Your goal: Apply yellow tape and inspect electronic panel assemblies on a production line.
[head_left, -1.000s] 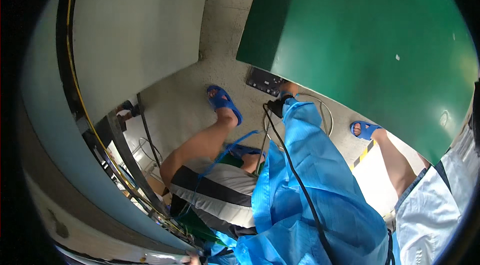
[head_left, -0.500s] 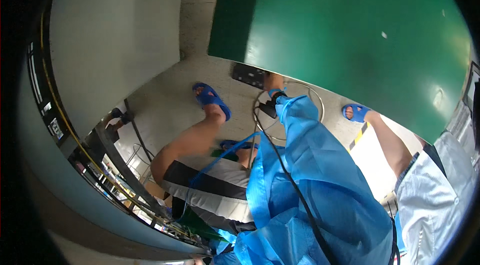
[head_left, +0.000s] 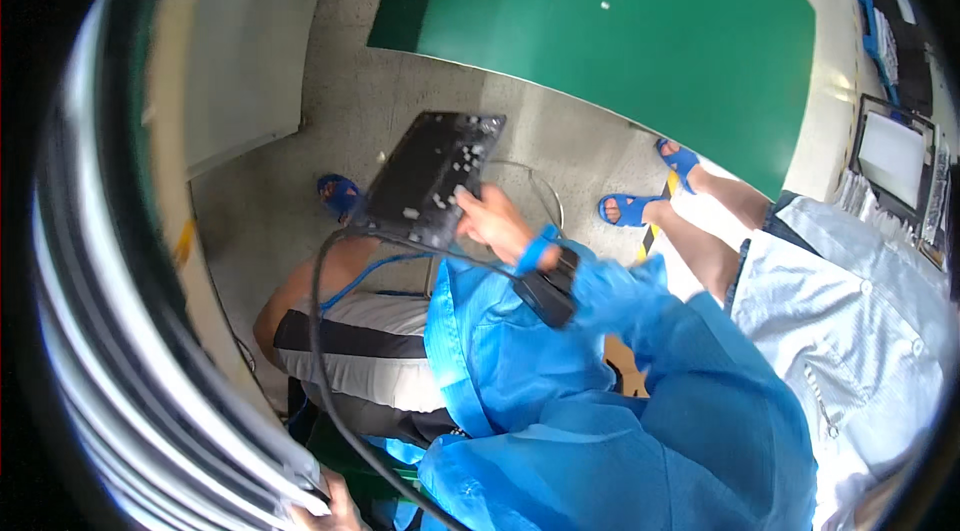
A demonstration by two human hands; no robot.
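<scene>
My right hand (head_left: 495, 221) grips one edge of a flat black rectangular panel (head_left: 415, 176), thumb on top. Several small pale pieces or patches show on the panel's face; I cannot make out what they are. It is held up over the floor, tilted. A blue band and a black strap with a black box (head_left: 545, 296) sit at my right wrist, by a dark cable. At the lower left, my left hand (head_left: 335, 506) has its fingers bent at the end of a stack of pale, blurred panels (head_left: 190, 401). Part of that hand is cut off by the frame.
A green tabletop (head_left: 600, 41) spans the far side. At far left stands a pale grey cabinet (head_left: 250, 41). A person in a pale coat (head_left: 820, 321) and blue sandals sits close on my right. A metal ring (head_left: 545, 186) shows near the floor beyond my right hand.
My right hand has come up from under the green table's edge, bringing the black panel up and to the left. The view has shifted; the pale stack and my left hand now show clearly.
</scene>
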